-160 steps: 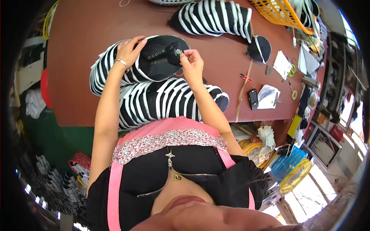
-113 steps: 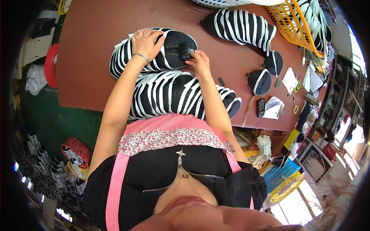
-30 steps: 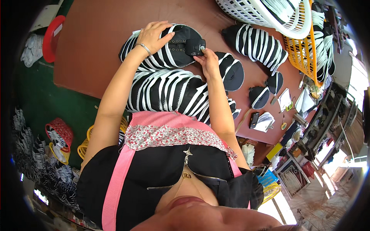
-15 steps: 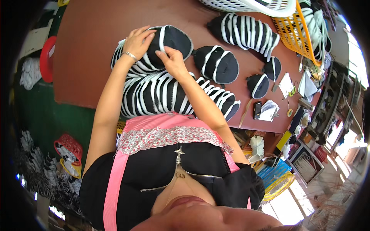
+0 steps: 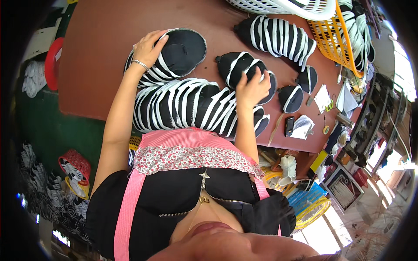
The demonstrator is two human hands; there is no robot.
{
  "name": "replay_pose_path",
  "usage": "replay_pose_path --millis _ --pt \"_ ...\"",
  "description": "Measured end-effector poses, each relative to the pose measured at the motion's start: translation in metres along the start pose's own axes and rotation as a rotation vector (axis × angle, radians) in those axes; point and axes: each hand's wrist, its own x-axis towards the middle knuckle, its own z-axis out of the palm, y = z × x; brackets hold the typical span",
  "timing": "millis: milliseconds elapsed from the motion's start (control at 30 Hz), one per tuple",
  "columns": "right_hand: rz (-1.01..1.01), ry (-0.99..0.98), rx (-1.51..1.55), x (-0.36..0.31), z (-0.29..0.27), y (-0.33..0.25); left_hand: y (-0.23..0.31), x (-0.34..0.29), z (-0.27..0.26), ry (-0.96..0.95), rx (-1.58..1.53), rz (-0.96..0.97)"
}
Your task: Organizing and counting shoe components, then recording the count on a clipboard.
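My left hand [image 5: 150, 50] curls over a stack of nested black cup-shaped fabric pieces [image 5: 180, 52] with white edging, gripping its upper side; the stack's dark hollow end faces right. My right hand [image 5: 254, 89] is at a shorter stack [image 5: 233, 69] of the same kind, thumb and fingers closed on its end piece [image 5: 272, 87], partly hidden by the hand. A long row of nested pieces [image 5: 183, 104] lies along the table edge, against my apron.
The brown table [image 5: 100, 65] also bears another striped stack [image 5: 278, 37], two small black pieces [image 5: 291, 98], a phone-like black object [image 5: 289, 126] and a clipboard [image 5: 305, 127]. White [image 5: 283, 8] and orange [image 5: 333, 37] baskets stand far right. A red stool [image 5: 53, 63] is at left.
My right hand has moved right, from the left stack to the shorter middle stack. The left stack's end looks shorter; the middle stack reaches farther right. My left hand stays on its stack.
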Motion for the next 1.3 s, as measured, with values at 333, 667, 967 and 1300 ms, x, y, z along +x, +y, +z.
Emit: replay_pose_path --millis 333,667,967,1300 --pt "-0.310 -0.541 0.378 -0.002 0.074 -0.156 -0.002 -0.004 0.014 0.068 0.109 0.062" --pt "0.759 -0.942 1.358 0.025 0.086 -0.086 -0.012 0.001 0.011 0.084 0.106 0.006" --pt "-0.028 -0.882 0.979 -0.006 0.045 -0.164 -0.017 0.012 0.027 0.065 0.096 0.000" --pt "-0.064 0.527 0.237 0.051 -0.048 0.030 -0.029 -0.009 -0.023 -0.062 0.088 -0.118"
